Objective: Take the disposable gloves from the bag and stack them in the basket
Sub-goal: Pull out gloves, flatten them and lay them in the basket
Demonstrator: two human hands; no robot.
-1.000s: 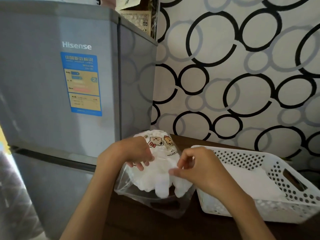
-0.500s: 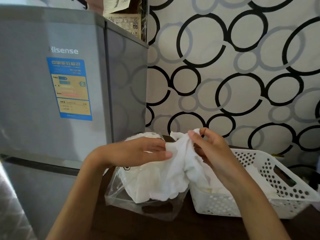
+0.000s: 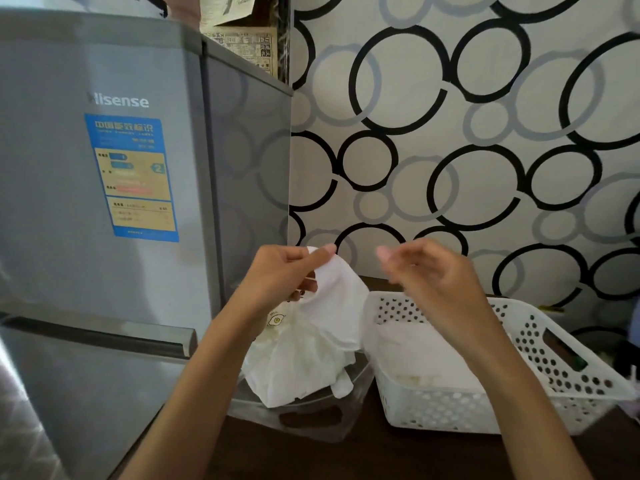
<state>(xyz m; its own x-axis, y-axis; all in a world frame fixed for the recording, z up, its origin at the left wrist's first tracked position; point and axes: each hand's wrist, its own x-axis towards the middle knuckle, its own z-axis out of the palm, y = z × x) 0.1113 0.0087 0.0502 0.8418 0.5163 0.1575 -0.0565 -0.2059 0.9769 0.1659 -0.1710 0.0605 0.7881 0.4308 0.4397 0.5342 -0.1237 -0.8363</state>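
Observation:
My left hand [image 3: 282,275] pinches the top edge of a white disposable glove [image 3: 337,306] and holds it up; the glove hangs down over the clear plastic bag [image 3: 311,414], which holds a bundle of white gloves [image 3: 298,368]. My right hand [image 3: 429,271] is raised beside the glove, a little apart from it, fingers loosely curled with nothing visibly in them; it is motion-blurred. The white perforated basket [image 3: 540,348] stands to the right of the bag, with flat white gloves [image 3: 426,355] lying inside it.
A grey Hisense fridge [image 3: 104,202] stands close on the left, its side next to the bag. Behind is a wall papered with black and grey circles [image 3: 450,133]. The bag and basket sit on a dark brown tabletop [image 3: 346,455].
The glove has come up out of the bag. My right hand has let go of it and moved right; my left hand has risen and now holds the glove's top edge alone.

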